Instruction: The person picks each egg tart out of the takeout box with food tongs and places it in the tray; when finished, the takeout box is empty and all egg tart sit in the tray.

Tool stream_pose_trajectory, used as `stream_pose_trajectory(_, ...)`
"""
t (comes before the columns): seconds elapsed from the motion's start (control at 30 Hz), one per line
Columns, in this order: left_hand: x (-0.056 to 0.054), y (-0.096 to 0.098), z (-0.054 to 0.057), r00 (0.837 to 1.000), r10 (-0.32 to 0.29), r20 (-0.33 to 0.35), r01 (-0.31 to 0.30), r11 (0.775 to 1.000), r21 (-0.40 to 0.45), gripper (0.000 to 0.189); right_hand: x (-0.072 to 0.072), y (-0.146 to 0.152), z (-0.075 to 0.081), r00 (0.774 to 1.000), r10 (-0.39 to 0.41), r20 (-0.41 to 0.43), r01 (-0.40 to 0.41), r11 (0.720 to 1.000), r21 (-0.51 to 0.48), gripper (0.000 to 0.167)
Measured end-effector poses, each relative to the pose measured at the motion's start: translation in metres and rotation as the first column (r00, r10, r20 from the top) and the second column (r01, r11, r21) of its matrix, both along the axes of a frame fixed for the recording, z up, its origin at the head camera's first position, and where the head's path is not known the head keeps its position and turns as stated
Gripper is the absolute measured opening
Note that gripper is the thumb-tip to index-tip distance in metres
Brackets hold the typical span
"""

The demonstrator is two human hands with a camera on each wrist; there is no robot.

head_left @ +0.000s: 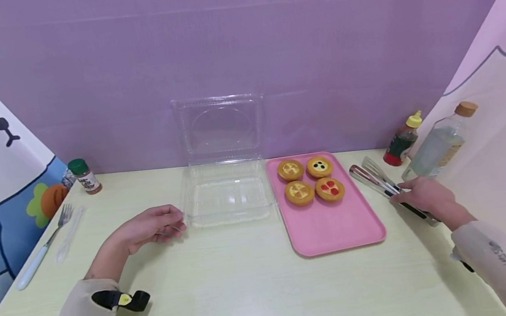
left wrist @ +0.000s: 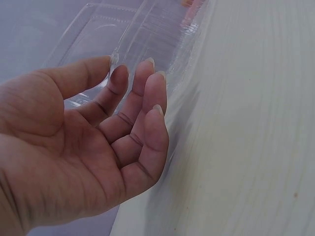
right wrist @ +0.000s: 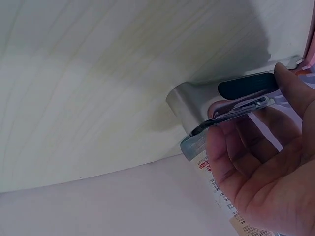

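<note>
My left hand (head_left: pixel 159 225) is at the left edge of a clear plastic clamshell box (head_left: pixel 225 164), its lid raised at the back. In the left wrist view the thumb and forefinger tips lie close to the box's edge; the fingers are loosely bent, and contact is hard to make out. At the right, my right hand (head_left: pixel 428 198) holds metal tongs (head_left: pixel 371 180) with black grip pads, thumb on one arm and fingers on the other. Between the box and tongs lies a pink tray (head_left: pixel 332 227) with several small tarts (head_left: pixel 299 193) on its far half.
Behind the right hand stand a corked glass bottle (head_left: pixel 441 145) and a yellow-capped sauce bottle (head_left: pixel 401 142). On the left are a green-capped spice jar (head_left: pixel 86 177), a blue-handled fork (head_left: pixel 46 246) and a clear wrapped utensil (head_left: pixel 70 234). A purple backdrop (head_left: pixel 211 52) rises along the table's rear.
</note>
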State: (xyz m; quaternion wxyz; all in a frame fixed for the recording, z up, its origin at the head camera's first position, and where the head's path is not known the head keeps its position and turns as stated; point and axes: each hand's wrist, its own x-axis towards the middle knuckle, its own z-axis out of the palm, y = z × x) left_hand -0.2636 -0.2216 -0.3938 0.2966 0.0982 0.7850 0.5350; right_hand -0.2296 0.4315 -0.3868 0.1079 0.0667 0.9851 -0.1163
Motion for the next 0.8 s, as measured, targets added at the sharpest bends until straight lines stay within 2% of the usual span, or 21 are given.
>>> stream_pose_trajectory(0.53, 0.0001, -0.0015, -0.0007, 1.0, 0.003, 0.002, -0.003, 1.0, 0.008, 0.036, -0.0019, 0.0, 0.001, 0.999, -0.003, 0.036, 0.003, 1.0, -0.013, 0.081)
stream_pose_trajectory(0.8, 0.0014, -0.0044, -0.0005, 1.0, 0.015, -0.001, -0.015, 1.0, -0.011, 0.044, -0.0005, -0.0035, 0.0048, 0.999, 0.029, -0.026, -0.028, 0.998, 0.057, 0.094)
